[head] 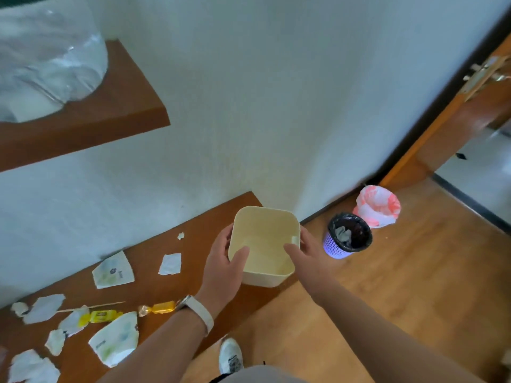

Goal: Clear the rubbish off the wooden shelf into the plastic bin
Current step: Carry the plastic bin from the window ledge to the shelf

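A cream square plastic bin (265,228) sits at the right end of the lower wooden shelf (204,225), empty inside. My left hand (224,261) grips its left wall, thumb inside the rim. My right hand (304,252) grips its right wall the same way. Rubbish lies scattered over the shelf to the left: torn white paper (170,264), a printed wrapper piece (112,270), a second printed piece (116,338), a yellow sweet wrapper (99,317), an orange sweet wrapper (160,307), a thin wooden stick (91,306) and several crumpled scraps (41,308).
An upper wooden shelf (116,114) carries a clear plastic bag (47,59). On the wood floor to the right stand a purple basket with a black liner (348,236) and a pink-and-white bag (377,205). A door (470,111) is at the far right. My shoe (231,355) shows below.
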Available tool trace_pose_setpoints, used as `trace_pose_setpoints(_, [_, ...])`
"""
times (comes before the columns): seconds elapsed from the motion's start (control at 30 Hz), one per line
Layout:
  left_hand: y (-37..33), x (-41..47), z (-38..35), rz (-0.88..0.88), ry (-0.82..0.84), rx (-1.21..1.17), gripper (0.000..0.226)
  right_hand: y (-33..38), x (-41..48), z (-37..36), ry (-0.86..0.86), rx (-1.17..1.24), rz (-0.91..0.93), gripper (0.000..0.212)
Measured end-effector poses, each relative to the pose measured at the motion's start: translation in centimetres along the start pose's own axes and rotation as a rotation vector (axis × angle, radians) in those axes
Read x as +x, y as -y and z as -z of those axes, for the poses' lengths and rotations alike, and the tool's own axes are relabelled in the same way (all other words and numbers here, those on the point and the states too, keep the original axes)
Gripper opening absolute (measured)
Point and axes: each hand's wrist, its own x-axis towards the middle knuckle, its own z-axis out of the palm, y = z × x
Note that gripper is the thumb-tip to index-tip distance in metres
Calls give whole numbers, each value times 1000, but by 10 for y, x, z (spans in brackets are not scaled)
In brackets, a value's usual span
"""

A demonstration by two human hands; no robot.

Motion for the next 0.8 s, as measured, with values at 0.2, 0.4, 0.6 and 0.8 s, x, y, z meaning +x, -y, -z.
trace_pose_setpoints(0.2, [5,49,18,-11,-30,41,53,9,51,-19,14,21,-10,45])
trace_pose_setpoints(0.4, [15,78,26,36,-131,72,48,17,103,-34,97,-29,13,43])
trace_pose_setpoints(0.6, [25,98,17,132,-232,85,47,15,151,-43,219,-83,6,45])
trace_pose_setpoints(0.8, [38,110,-2,241,-346,87,51,17,194,-43,413,-194,33,43])
